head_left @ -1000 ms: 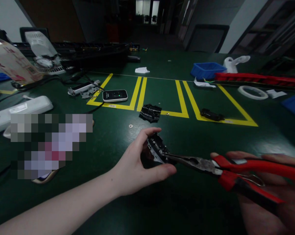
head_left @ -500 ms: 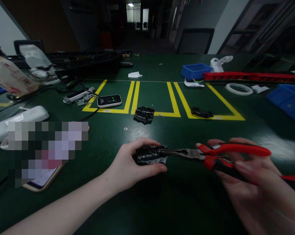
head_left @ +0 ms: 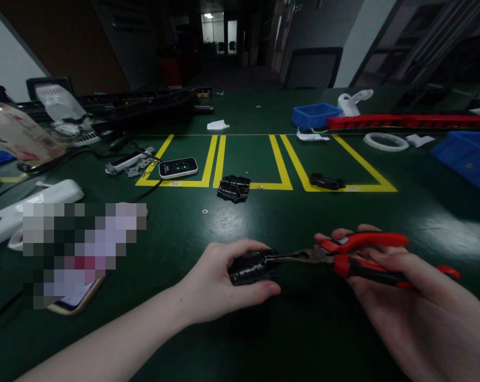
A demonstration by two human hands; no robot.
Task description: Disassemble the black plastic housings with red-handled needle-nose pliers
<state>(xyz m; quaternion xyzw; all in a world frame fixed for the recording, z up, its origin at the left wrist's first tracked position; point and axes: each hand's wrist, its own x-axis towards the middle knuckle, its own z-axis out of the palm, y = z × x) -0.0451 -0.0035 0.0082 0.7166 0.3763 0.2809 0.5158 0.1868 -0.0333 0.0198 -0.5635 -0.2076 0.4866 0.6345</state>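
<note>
Black part [head_left: 251,269], lower centre of frame, sits clasped in the left hand [head_left: 218,278]; right hand [head_left: 421,300] grips pliers [head_left: 341,265], tips against it.

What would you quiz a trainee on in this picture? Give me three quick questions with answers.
1. Which hand holds the pliers?
2. True or false: the left hand is holding nothing.
3. What colour are the glowing lights on the device?
a) red
b) green
c) blue

Key:
1. The right hand.
2. False; it holds a black part.
3. b) green.
</note>
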